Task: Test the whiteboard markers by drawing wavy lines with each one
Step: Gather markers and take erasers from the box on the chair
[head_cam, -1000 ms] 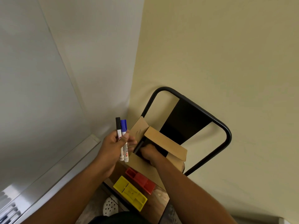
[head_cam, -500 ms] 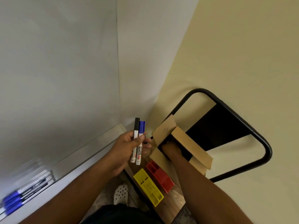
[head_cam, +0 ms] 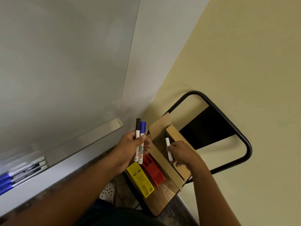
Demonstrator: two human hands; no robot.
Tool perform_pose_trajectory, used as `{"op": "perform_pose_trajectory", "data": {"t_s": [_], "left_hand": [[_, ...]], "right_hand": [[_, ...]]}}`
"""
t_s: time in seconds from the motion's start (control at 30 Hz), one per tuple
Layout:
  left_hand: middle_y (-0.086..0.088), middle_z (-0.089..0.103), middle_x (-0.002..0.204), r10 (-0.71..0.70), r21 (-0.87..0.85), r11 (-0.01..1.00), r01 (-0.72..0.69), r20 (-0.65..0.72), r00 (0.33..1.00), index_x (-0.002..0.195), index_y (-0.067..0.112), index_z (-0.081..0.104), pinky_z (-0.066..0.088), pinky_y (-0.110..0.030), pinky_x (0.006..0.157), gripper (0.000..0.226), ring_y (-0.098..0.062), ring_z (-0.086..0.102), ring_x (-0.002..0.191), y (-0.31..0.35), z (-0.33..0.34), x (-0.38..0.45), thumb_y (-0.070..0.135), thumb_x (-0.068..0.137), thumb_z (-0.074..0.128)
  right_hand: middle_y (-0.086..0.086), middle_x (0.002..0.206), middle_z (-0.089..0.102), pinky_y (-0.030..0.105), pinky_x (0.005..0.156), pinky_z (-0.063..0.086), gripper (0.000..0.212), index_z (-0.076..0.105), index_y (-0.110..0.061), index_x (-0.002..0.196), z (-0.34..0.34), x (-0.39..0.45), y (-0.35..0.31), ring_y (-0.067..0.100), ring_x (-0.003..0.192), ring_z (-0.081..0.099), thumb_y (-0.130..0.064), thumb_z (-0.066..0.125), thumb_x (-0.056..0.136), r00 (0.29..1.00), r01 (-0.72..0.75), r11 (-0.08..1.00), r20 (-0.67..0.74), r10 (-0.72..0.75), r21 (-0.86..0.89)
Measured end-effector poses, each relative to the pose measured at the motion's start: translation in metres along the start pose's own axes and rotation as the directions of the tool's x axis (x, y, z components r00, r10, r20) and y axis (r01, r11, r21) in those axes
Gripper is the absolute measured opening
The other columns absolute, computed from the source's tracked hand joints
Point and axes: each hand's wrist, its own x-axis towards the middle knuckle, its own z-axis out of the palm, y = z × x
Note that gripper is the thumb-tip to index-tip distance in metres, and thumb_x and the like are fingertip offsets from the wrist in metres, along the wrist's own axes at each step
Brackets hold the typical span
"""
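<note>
My left hand (head_cam: 130, 147) grips two markers upright side by side: a black-capped marker (head_cam: 137, 128) and a blue-capped marker (head_cam: 143, 128). My right hand (head_cam: 182, 154) holds a third white marker (head_cam: 168, 149) just above the open cardboard box (head_cam: 159, 139); its cap end is still inside the box's dark opening. The box sits on a chair seat (head_cam: 164, 194). The whiteboard (head_cam: 65, 62) fills the upper left, blank where visible.
The whiteboard's metal tray (head_cam: 84, 137) runs along its lower edge, with several blue and black markers (head_cam: 19, 173) lying blurred at far left. A yellow holder (head_cam: 140, 178) and a red holder (head_cam: 154, 171) lie on the seat. The chair's black frame (head_cam: 244, 141) stands against a cream wall.
My right hand has come out of the box holding a white marker. The view has swung left, bringing more whiteboard and the tray's markers into sight. My left hand keeps its two markers.
</note>
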Motion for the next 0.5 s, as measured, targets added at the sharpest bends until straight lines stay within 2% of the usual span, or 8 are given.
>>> {"op": "perform_pose_trajectory", "data": {"t_s": [0.07, 0.17, 0.27, 0.37, 0.5], "left_hand": [[-0.012, 0.078, 0.105, 0.001, -0.025, 1.0, -0.002, -0.02, 1.0, 0.122, 0.014, 0.064, 0.061, -0.044, 0.091, 0.021, -0.023, 0.076, 0.1, -0.005, 0.002, -0.011, 0.018, 0.103, 0.055], [-0.012, 0.078, 0.103, 0.013, -0.012, 1.0, -0.014, -0.082, 0.997, 0.119, 0.012, 0.067, 0.06, -0.047, 0.093, 0.021, -0.026, 0.076, 0.099, -0.016, 0.004, -0.032, 0.02, 0.103, 0.056], [-0.011, 0.079, 0.103, 0.018, 0.0, 1.0, -0.018, -0.188, 0.982, 0.115, 0.012, 0.068, 0.06, -0.048, 0.094, 0.02, -0.027, 0.076, 0.099, -0.032, -0.001, -0.062, 0.022, 0.104, 0.055], [-0.008, 0.079, 0.102, 0.027, 0.026, 0.999, -0.021, -0.295, 0.955, 0.117, 0.012, 0.067, 0.061, -0.044, 0.091, 0.02, -0.022, 0.076, 0.098, -0.051, -0.016, -0.102, 0.022, 0.105, 0.054], [-0.008, 0.077, 0.1, 0.047, 0.069, 0.997, -0.018, -0.453, 0.89, 0.116, 0.013, 0.066, 0.063, -0.034, 0.081, 0.019, -0.02, 0.077, 0.091, -0.069, -0.05, -0.156, 0.023, 0.105, 0.053]], "right_hand": [[0.018, 0.1, 0.07, 0.029, 0.061, 0.057, 0.024, 0.066, -0.005, 0.114, 0.003, -0.029, -0.001, 0.023, 0.074, 0.069, -0.024, 0.051, 0.11, 0.994, 0.094, 0.993, 0.047, -0.097, 0.067], [0.014, 0.109, 0.071, 0.033, 0.076, 0.063, 0.018, 0.064, -0.013, 0.115, 0.024, -0.062, 0.0, 0.023, 0.091, 0.073, -0.025, 0.051, 0.11, 0.965, 0.231, 0.958, 0.088, -0.248, 0.17], [0.008, 0.108, 0.072, 0.029, 0.076, 0.063, 0.014, 0.065, -0.018, 0.11, 0.063, -0.08, 0.01, 0.022, 0.093, 0.075, -0.022, 0.052, 0.11, 0.931, 0.316, 0.911, 0.097, -0.352, 0.266], [-0.001, 0.098, 0.074, 0.033, 0.079, 0.064, 0.014, 0.071, -0.024, 0.102, 0.109, -0.09, 0.025, 0.016, 0.087, 0.076, -0.021, 0.058, 0.107, 0.908, 0.361, 0.858, 0.071, -0.412, 0.365], [-0.003, 0.098, 0.077, 0.03, 0.08, 0.063, 0.011, 0.073, -0.025, 0.108, 0.163, -0.109, 0.03, 0.011, 0.091, 0.076, -0.021, 0.064, 0.103, 0.888, 0.37, 0.834, 0.108, -0.447, 0.409]]}}
